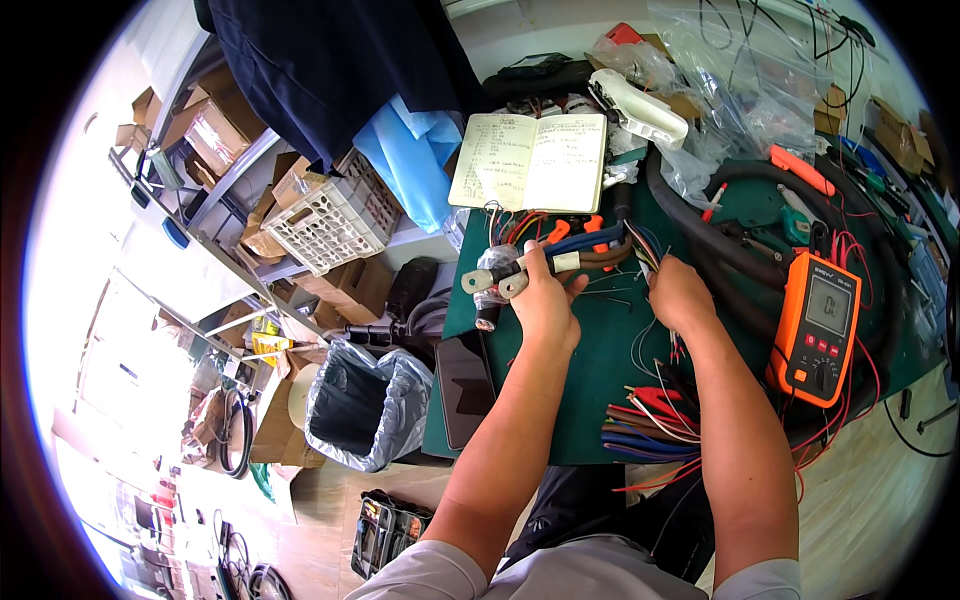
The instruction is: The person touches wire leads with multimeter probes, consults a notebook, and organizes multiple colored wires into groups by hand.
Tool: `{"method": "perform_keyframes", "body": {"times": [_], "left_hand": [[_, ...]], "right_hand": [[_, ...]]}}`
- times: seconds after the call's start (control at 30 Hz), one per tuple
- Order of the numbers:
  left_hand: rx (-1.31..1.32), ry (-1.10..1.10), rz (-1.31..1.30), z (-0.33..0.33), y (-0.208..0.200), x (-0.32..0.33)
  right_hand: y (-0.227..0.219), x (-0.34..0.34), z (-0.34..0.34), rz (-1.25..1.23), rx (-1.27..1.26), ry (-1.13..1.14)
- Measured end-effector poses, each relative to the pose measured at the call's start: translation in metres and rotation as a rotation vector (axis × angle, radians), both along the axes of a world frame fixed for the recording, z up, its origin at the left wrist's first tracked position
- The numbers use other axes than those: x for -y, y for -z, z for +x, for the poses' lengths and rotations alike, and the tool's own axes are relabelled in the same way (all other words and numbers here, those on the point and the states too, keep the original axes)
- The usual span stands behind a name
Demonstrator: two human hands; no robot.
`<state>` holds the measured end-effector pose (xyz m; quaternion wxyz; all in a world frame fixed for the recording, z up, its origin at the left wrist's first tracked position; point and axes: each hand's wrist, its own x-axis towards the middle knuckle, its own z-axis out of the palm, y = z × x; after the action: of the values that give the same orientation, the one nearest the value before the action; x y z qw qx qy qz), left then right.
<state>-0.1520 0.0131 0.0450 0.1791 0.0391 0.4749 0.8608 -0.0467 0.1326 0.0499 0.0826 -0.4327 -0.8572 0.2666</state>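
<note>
My left hand (547, 308) is closed around two thick cables near their metal ring lugs (478, 282). One is a blue cable (590, 240), the other a brown cable (605, 258) with a pale sleeve. Both run right to a thick black cable (622, 200). Just right of them, my right hand (682, 296) is pinched on a bundle of thin coloured wires (645, 243); the fingertips are partly hidden. Loose wire ends hang below it. An orange-handled tool (600, 232) lies behind the cables. A plastic-wrapped cable end (487, 318) rests left of my left hand.
An open notebook (530, 165) lies at the back of the green table. An orange multimeter (815, 328) sits right, beside thick black hoses (690, 215). A dark phone (465, 388) lies at the left edge. Coloured wires (650, 430) lie at the front. A lined bin (405, 425) stands left.
</note>
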Motion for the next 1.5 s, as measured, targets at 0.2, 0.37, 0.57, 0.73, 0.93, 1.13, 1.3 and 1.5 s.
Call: {"method": "perform_keyframes", "body": {"times": [0.2,0.37,0.57,0.73,0.93,1.13,1.3,1.5], "left_hand": [[-0.003,0.003,-0.004,-0.0002,-0.0004,0.0002],[0.003,0.000,-0.007,-0.0004,-0.0005,-0.0001],[-0.003,0.005,-0.010,-0.0002,-0.0005,0.0007],[-0.014,0.010,-0.004,-0.0008,0.0015,-0.0002],[-0.007,0.005,-0.022,0.0003,-0.0009,0.0005],[0.000,-0.001,-0.021,0.0000,-0.0015,0.0003],[0.000,0.008,-0.015,0.0004,0.0000,0.0001],[0.015,-0.009,-0.026,-0.0020,0.0008,0.0000]], "right_hand": [[-0.0011,0.0009,0.0000,-0.002,0.004,0.004],[-0.0009,0.0007,0.0001,0.005,0.003,-0.001],[-0.0010,0.0010,-0.0003,-0.002,0.004,-0.001],[0.0007,-0.0008,0.0002,-0.004,-0.010,-0.002],[-0.0029,0.0013,0.0005,-0.013,0.015,-0.009],[-0.0018,0.0015,-0.0003,-0.008,0.006,0.002],[0.0017,0.0000,0.0002,0.001,-0.014,0.004],[0.0022,-0.0005,-0.0007,0.005,-0.001,-0.016]]}}
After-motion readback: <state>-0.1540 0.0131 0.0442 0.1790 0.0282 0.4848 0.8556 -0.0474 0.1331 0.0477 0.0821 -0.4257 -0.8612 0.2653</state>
